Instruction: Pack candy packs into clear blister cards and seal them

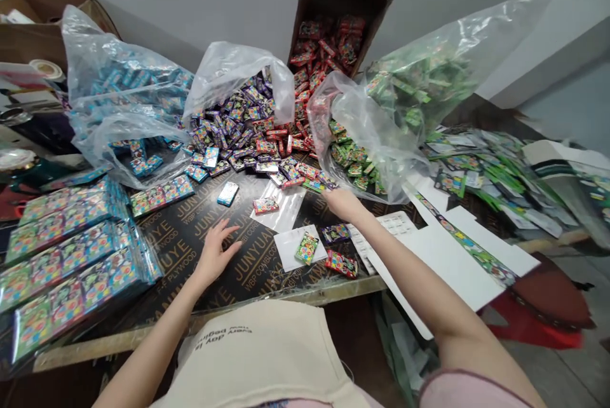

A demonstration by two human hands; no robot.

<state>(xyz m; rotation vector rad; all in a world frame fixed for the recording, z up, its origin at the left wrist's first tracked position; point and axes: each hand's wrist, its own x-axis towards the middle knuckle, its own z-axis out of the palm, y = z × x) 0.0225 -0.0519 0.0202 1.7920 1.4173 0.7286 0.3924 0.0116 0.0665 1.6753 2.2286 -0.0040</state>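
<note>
My left hand rests open on the dark plywood tabletop, fingers spread, nearest a loose blue packet. My right hand reaches forward to the edge of the piled small packets; its fingertips are hidden among a green packet and purple and red packets. In front of me lie a white card with a green packet on it, a purple packet and a red packet. A red packet lies on a clear sleeve.
Clear bags spill blue packets, purple packets and green packets. A cardboard box holds red ones. Stacked filled sleeves sit at left. White card sheets lie at right, printed cards beyond.
</note>
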